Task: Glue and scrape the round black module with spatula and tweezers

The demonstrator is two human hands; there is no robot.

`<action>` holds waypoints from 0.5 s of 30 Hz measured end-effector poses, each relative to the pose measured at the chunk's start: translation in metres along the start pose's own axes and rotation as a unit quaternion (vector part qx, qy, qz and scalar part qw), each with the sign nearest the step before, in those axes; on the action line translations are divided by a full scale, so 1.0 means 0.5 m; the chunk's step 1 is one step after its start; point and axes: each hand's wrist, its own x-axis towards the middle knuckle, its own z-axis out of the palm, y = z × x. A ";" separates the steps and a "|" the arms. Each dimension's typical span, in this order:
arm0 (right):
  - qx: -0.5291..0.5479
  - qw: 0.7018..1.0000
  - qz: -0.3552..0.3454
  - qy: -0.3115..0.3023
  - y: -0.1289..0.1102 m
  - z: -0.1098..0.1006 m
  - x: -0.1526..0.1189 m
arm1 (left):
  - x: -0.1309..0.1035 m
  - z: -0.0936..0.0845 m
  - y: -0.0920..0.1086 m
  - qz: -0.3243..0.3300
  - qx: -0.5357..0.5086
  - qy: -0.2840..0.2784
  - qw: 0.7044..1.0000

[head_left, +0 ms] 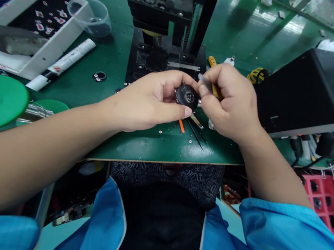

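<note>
Between thumb and fingers, my left hand point(148, 101) grips a small round black part point(187, 96) with a metal centre, above the green table point(139, 146). Just to its right, my right hand point(230, 103) is closed around a small tool point(205, 83), greyish at the end near the black part and blurred. A yellow piece shows by the right fingers; whether it belongs to the tool I cannot tell. Below the hands lie dark tweezers point(196, 134), and an orange stick point(181, 126) partly hidden by my left thumb.
A black press-like fixture point(161, 10) stands behind the hands. At left are a white tray point(63, 40), a clear cup point(99, 22), a marker point(70, 59), a black ring point(99, 76) and a green spool point(8, 102). A black box point(308, 91) stands at right.
</note>
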 end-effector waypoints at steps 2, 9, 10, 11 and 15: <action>0.012 0.999 0.021 0.042 0.002 -0.001 0.000 | 0.001 -0.003 -0.002 0.009 0.002 0.008 1.000; 0.059 0.993 0.026 0.103 0.012 0.002 0.003 | -0.001 -0.002 -0.007 0.010 -0.004 0.041 0.999; 0.072 0.991 0.010 0.113 0.012 0.002 0.003 | -0.002 -0.002 -0.007 0.012 -0.004 0.045 0.999; 0.086 0.989 -0.007 0.121 0.012 0.001 0.003 | -0.002 -0.001 -0.006 0.014 -0.002 0.049 0.999; 0.095 0.989 0.009 0.113 0.010 0.000 0.002 | -0.004 0.001 -0.006 0.017 0.016 0.064 0.998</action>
